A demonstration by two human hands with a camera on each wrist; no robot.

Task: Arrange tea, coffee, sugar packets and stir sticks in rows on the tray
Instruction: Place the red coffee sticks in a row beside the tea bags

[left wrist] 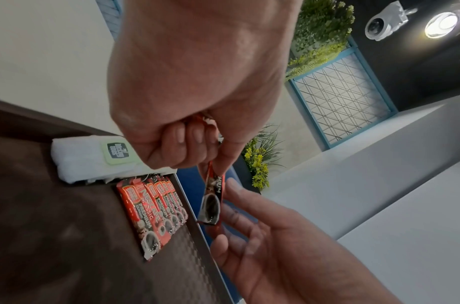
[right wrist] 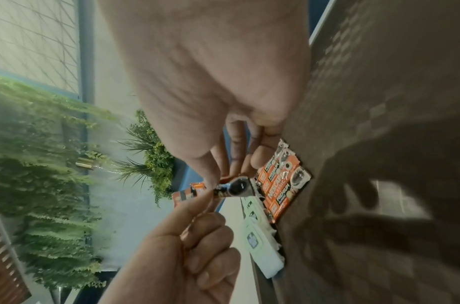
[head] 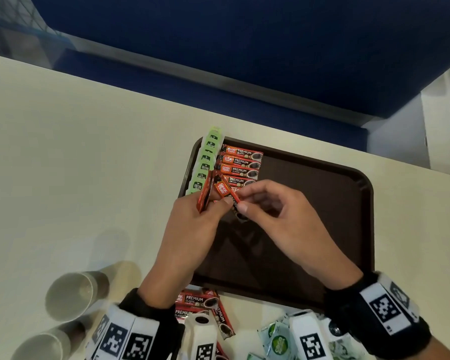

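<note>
Pinching one coffee sachet (head: 227,194) from the bunch clutched in the left hand (head: 192,224), the right hand (head: 276,211) readies it for the row (head: 240,165) just beyond the grip.

From my end the tray (head: 322,203) reads dark brown, and the wrist views show a fine checkered texture on it. The tea bags (head: 205,162) at its 10 o'clock corner are white with pale green tags and dark green logos. Right beside them the coffee sachets (head: 240,165) are red-orange with white lettering and a black coffee cup print. The table (head: 76,165) is cream. At 6 o'clock I see more red sachets (head: 198,304), and toward 5 o'clock pale packets with green print (head: 276,339). The paper cups (head: 73,294) at 7 o'clock look grey-beige. Wrist bands (head: 390,307) are black with black-and-white square markers. Deep blue floor (head: 244,48) at 12.
</note>
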